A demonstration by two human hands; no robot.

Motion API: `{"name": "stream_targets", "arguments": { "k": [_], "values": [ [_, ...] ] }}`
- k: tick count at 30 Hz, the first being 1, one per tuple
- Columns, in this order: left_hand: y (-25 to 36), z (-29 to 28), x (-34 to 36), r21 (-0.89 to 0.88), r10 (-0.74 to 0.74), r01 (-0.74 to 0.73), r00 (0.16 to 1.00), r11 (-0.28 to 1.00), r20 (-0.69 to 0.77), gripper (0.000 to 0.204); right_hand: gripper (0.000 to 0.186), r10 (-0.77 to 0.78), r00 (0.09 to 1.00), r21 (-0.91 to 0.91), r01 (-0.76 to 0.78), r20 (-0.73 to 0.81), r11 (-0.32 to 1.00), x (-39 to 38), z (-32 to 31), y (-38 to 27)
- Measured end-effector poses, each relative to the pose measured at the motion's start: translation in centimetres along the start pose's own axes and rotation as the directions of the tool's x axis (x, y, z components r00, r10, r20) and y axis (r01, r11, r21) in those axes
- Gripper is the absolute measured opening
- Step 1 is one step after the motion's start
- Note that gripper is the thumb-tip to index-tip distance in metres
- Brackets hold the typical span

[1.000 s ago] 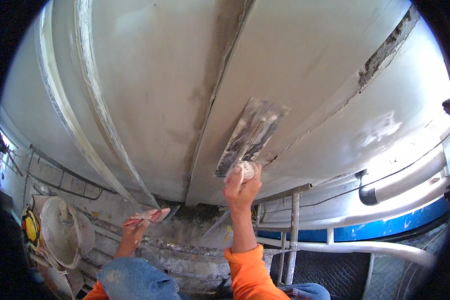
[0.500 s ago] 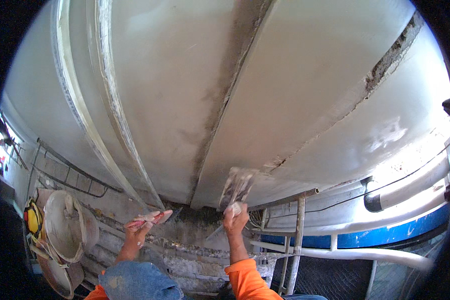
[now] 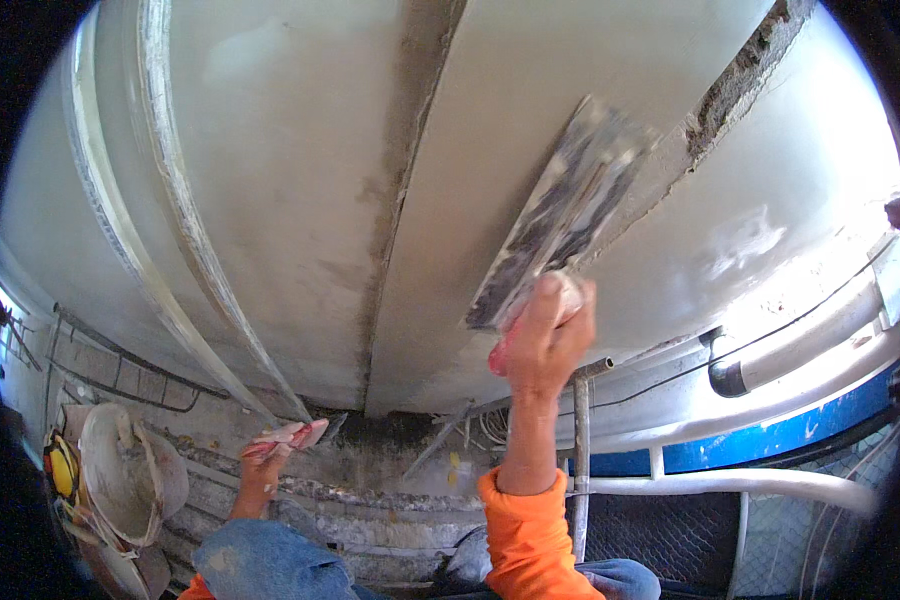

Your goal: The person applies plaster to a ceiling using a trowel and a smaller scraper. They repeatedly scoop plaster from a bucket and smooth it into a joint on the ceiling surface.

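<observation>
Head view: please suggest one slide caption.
Right hand holds a long trowel at a pale wall; left hand, a smaller tool.

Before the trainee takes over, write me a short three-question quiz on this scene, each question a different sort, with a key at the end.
1. Which of the person's hands grips the long, flat trowel?
2. True or false: the pale bucket is on the person's right.
3. Fill in the missing word: the sleeve on the forearm nearest the trowel is ____ in colour.

Key:
1. The right hand.
2. False; the pale bucket is on the person's left.
3. Orange.
</observation>
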State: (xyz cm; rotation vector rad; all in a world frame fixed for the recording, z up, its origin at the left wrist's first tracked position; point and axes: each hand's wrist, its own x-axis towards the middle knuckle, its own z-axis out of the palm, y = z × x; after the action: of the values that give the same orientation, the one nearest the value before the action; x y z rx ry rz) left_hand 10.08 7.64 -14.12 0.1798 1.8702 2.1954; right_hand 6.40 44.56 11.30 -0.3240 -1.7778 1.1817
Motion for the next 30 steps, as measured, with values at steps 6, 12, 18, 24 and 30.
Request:
{"name": "stream_targets", "arguments": {
  "k": [6, 12, 18, 24, 30],
  "values": [
    [-0.8, -0.2, -0.1, 0.057, -0.015, 0.014, 1.0, 0.998, 0.014, 0.034, 0.028, 0.169, 0.983, 0.044, -0.172, 0.066, 0.984, -7.4, 1.0, 10.4],
    [-0.1, 0.0, -0.5, 0.136, 0.048, -0.054, 0.998, 0.989, 0.049, 0.03, 0.029, 0.159, 0.98, -0.194, -0.135, 0.116, 0.972, -16.7, 0.2, 21.1],
    [-0.2, -0.4, -1.4, 0.155, 0.079, -0.08, 0.997, 0.985, 0.01, 0.027, 0.032, 0.114, 0.99, -0.155, -0.099, 0.089, 0.983, -21.0, -1.3, 19.7],
    [-0.2, -0.3, -1.2, 0.118, -0.019, 0.015, 0.999, 0.993, 0.03, 0.017, 0.031, 0.019, 0.997, -0.066, -0.014, 0.075, 0.998, -10.6, 1.3, 10.1],
    [0.0, 0.0, -0.7, 0.128, 0.054, -0.061, 0.997, 0.99, 0.056, 0.018, 0.031, 0.092, 0.988, -0.053, -0.086, 0.128, 0.995, -9.2, 3.4, 9.5]
  ]
}}
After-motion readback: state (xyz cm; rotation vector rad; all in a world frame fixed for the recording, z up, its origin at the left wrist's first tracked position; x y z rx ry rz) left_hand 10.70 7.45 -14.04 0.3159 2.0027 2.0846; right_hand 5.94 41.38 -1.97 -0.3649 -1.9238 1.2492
